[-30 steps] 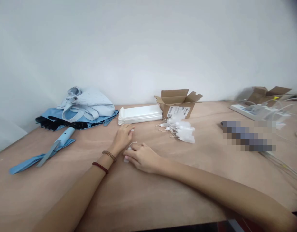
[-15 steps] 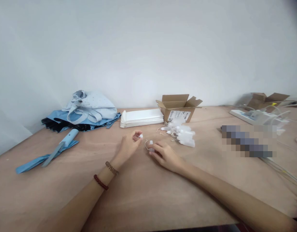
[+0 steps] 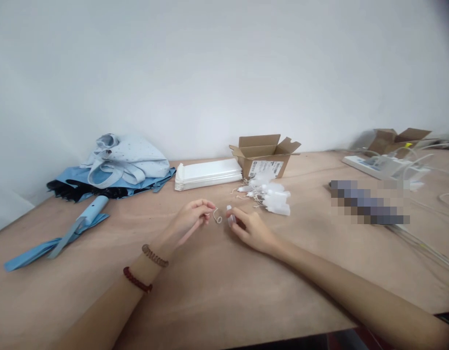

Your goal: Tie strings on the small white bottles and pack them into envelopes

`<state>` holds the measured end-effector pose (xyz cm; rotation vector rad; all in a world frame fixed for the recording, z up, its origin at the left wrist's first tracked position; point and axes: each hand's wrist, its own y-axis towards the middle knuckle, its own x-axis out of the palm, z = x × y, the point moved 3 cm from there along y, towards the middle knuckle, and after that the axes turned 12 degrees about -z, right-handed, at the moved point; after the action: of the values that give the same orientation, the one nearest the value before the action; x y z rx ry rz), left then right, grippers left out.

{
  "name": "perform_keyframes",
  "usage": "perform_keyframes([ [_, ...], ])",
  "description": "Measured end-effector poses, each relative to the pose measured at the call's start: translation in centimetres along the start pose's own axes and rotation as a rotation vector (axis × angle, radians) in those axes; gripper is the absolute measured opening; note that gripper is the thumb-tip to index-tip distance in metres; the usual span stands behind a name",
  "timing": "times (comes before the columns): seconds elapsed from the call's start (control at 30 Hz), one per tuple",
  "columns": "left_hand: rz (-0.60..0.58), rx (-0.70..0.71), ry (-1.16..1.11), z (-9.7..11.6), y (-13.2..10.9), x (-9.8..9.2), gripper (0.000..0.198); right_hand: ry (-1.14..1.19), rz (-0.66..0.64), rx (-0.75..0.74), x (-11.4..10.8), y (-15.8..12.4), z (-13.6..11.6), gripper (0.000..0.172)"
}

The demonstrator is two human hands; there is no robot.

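My left hand (image 3: 191, 218), with two beaded bracelets on its wrist, pinches the end of a thin pale cord (image 3: 219, 219) between thumb and fingers. The cord curls into a loop between my hands. My right hand (image 3: 251, 229) rests low on the table, its fingers closed around a small translucent plastic bottle (image 3: 230, 218) with a white top. Much of this bottle is hidden behind my fingers. Beyond my right hand lies a pile of similar small plastic bottles (image 3: 277, 201) with cords attached.
An open cardboard box (image 3: 260, 165) stands behind the pile, beside a stack of flat white packages (image 3: 209, 175). At left lie a blue umbrella (image 3: 95, 211) and a pale cloth bag (image 3: 136, 158). To the right are a blurred-out object (image 3: 370, 204), a power strip (image 3: 366, 167) and cables.
A small white piece showed in my left fingertips before; now the cord is there instead. The cord has moved away from my right hand towards my left. The view has shifted slightly.
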<state>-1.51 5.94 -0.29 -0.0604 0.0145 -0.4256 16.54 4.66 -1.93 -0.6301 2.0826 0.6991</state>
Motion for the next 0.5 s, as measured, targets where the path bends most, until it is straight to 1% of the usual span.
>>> perform_keyframes([
  [0.07,0.056,-0.053,0.134,-0.21,-0.11,0.05,0.019,0.015,-0.011,0.005,0.08,0.03,-0.13,0.022],
  [0.13,0.103,-0.101,0.345,-0.43,-0.18,0.07,0.026,0.028,-0.023,0.008,0.19,0.04,-0.3,0.024],
  [0.23,0.08,-0.107,0.581,-0.58,-0.19,0.26,0.03,0.054,-0.034,0.022,0.34,0.02,-0.39,0.031],
  [0.37,0.008,-0.055,0.69,-0.67,-0.16,0.28,0.029,0.121,-0.04,0.065,0.59,0.03,-0.09,0.047],
  [0.43,0.007,-0.035,0.698,-0.73,-0.14,0.16,0.029,0.156,-0.045,0.088,0.73,0.06,0.14,0.051],
  [0.5,0.025,-0.018,0.704,-0.78,-0.12,0.12,0.029,0.183,-0.051,0.098,0.86,0.11,0.3,0.052],
])
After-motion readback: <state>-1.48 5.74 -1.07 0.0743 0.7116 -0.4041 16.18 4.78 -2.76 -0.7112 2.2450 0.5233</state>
